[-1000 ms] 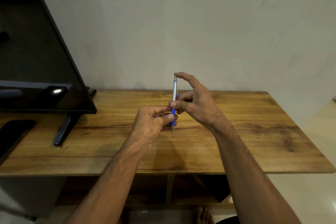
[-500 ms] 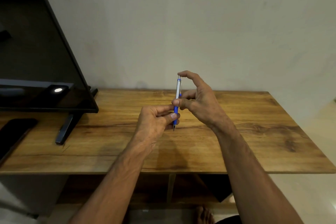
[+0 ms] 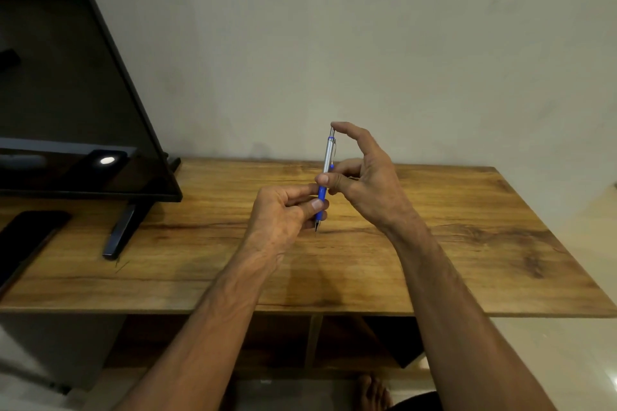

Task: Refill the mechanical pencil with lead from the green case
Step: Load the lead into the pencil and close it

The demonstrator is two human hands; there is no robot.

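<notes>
Both hands hold the mechanical pencil point(image 3: 326, 173) near upright above the desk point(image 3: 467, 243), at frame centre.

The left hand point(image 3: 283, 213) has its grip clamped on the blue lower barrel; the right hand point(image 3: 364, 177) pinches the middle, forefinger arched onto the top cap. Fingers hide part of the blue section, and the tip is too small to make out. The upper barrel is silver with a clip. A dark screen point(image 3: 66, 110) is cut off at upper left.

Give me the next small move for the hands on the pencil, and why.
Probably press the right hand's index finger down on the cap: it rests on top of the mechanical pencil, which the left hand pinches upright at the blue grip, tip above the table.
</notes>
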